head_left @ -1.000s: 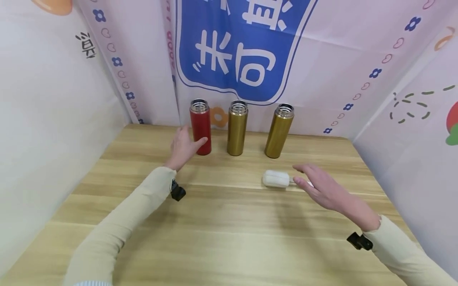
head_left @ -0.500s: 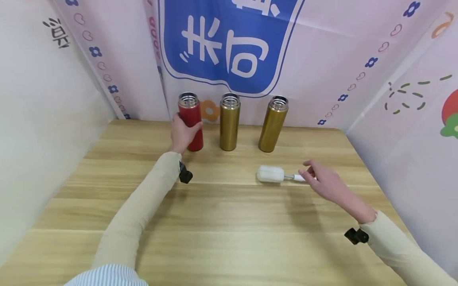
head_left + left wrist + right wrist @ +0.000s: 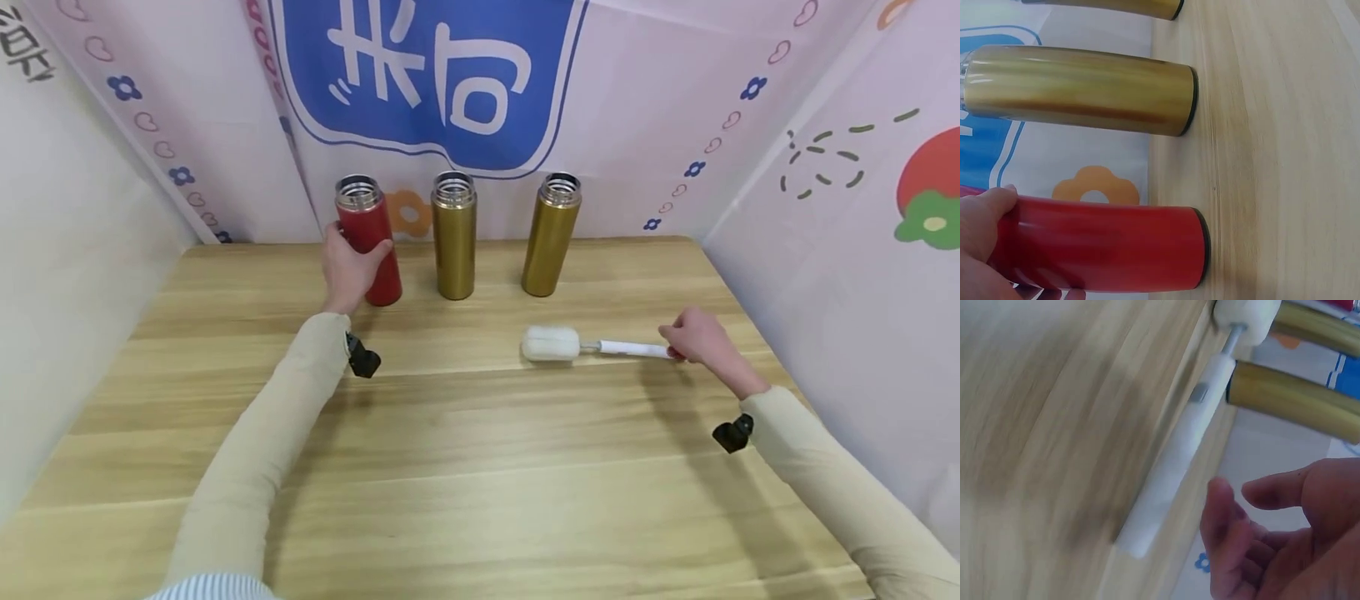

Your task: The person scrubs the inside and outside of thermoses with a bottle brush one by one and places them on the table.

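Note:
My left hand [image 3: 349, 273] grips the red thermos bottle [image 3: 367, 228], its thumb across the front. The bottle stands on the table with its steel mouth uncapped; the left wrist view shows the lower body of the red bottle [image 3: 1110, 244] and its black base. A bottle brush [image 3: 551, 343] with a white sponge head lies on the table. Near the end of its white handle [image 3: 633, 348] is my right hand [image 3: 701, 337]. In the right wrist view, the right hand [image 3: 1285, 537] has loosely bent fingers, a gap between thumb and forefinger, and is apart from the handle.
Right of the red bottle stand two gold thermos bottles, the middle one [image 3: 454, 250] and the right one [image 3: 551, 246], both uncapped. A printed cloth [image 3: 622, 108] hangs close behind them. Cloth walls flank the wooden table [image 3: 465, 467] on both sides.
My left hand has closed round the red bottle. My right hand has shifted right along the brush handle towards its end, its fingers more bent. The head view has shifted too.

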Demonstrator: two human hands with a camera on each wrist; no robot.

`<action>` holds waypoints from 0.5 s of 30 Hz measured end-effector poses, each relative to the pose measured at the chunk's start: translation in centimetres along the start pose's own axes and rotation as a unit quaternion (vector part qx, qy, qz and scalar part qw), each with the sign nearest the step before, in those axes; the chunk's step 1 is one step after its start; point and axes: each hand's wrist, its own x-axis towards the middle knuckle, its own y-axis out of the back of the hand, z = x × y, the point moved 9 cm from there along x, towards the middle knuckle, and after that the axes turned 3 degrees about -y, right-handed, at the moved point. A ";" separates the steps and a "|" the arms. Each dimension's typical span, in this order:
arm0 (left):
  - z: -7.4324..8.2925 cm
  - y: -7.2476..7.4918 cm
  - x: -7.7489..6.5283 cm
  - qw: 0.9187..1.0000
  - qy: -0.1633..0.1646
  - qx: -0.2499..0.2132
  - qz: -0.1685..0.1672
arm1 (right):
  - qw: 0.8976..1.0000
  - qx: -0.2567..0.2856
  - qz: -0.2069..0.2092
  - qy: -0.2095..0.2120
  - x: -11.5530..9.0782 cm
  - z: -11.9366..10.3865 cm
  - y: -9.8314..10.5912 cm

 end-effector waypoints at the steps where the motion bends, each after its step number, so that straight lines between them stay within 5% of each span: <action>1: 0.0 0.2 0.0 1.000 -0.001 0.003 0.002 | 1.000 -0.003 -0.009 -0.009 0.2 0.4 -0.1; 15: -0.1 0.2 0.0 1.000 0.001 0.009 0.000 | 0.997 -0.044 -0.044 -0.048 1.5 3.2 -2.2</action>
